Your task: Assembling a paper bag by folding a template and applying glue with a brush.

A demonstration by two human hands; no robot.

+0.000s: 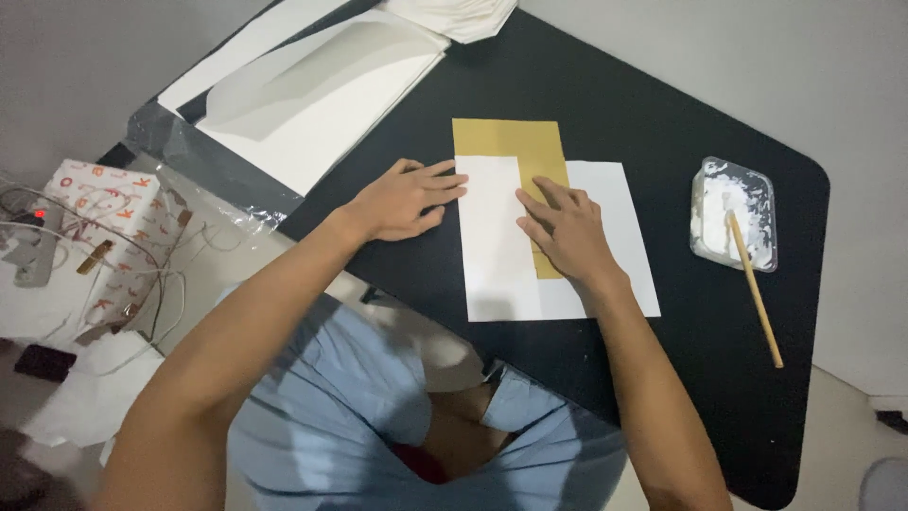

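Note:
A white paper sheet (pixel 497 255) lies on the black table (pixel 662 114), partly folded over a gold-brown sheet (pixel 506 137) that sticks out at its far edge. My left hand (pixel 407 199) rests flat at the white sheet's left edge, fingertips touching the paper. My right hand (pixel 563 232) presses flat on the middle of the sheets, fingers spread across the fold where gold paper shows. Neither hand grips anything.
A clear plastic tub of white paste (pixel 736 213) stands at the right with a wooden stick (pixel 757 293) leaning out of it. A stack of large white sheets (pixel 312 85) lies at the far left. A patterned box (pixel 109 222) and cables sit on the floor at left.

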